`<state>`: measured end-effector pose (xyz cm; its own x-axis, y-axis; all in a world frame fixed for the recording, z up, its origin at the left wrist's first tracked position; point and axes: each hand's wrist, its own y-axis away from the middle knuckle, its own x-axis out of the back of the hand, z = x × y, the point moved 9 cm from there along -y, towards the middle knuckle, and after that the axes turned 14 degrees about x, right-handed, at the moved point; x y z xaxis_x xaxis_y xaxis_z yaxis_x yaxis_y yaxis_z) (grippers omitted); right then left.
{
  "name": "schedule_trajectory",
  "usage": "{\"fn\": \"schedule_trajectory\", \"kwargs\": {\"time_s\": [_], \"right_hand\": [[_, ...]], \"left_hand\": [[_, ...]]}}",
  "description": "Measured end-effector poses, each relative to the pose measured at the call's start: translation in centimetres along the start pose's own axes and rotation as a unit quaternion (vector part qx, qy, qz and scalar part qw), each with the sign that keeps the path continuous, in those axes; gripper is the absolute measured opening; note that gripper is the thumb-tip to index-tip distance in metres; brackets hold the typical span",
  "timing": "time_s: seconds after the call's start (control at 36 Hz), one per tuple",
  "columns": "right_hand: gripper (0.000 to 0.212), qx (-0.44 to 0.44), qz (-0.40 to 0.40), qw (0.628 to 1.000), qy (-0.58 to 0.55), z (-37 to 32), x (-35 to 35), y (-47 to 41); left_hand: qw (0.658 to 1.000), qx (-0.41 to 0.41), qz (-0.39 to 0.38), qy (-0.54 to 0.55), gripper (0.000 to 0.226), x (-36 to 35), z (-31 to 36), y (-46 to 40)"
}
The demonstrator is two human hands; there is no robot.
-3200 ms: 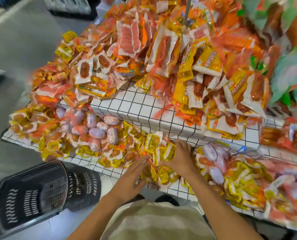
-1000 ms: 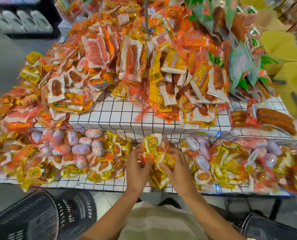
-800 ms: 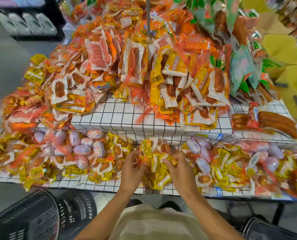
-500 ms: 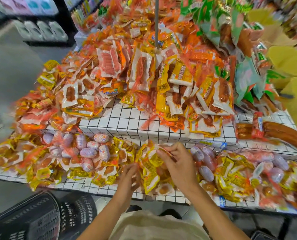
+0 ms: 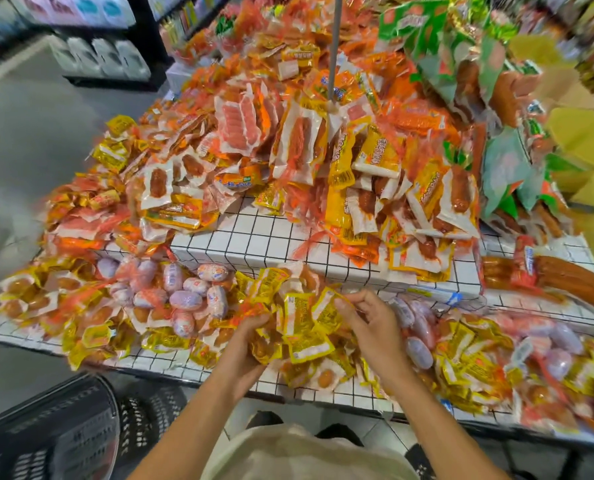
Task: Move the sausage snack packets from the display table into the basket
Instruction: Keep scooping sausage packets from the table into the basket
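While curled, both hands' fingers (image 5: 349,306) grip yellow sausage packets (image 5: 302,317), above table (image 5: 254,237).

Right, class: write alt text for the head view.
Both hands, left hand and right hand, gather a bunch of yellow sausage snack packets above the gridded display table; a black basket waits lower left.

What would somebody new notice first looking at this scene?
Probably the heap of orange and yellow sausage packets piled high on the white grid-patterned display table. Next, at the front edge, the left hand and right hand gripping a bunch of yellow packets. The black basket sits lower left.
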<state>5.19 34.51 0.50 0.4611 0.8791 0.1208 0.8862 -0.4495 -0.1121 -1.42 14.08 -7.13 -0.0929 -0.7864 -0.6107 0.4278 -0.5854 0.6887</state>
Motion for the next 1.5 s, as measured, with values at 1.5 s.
{"fn": "schedule_trajectory", "kwargs": {"time_s": [1.5], "right_hand": [[0.043, -0.329, 0.371, 0.867, -0.046, 13.8, -4.6, 8.3]], "left_hand": [[0.998, 0.050, 0.024, -0.001, 0.021, 11.6, 6.9, 3.3]]}}
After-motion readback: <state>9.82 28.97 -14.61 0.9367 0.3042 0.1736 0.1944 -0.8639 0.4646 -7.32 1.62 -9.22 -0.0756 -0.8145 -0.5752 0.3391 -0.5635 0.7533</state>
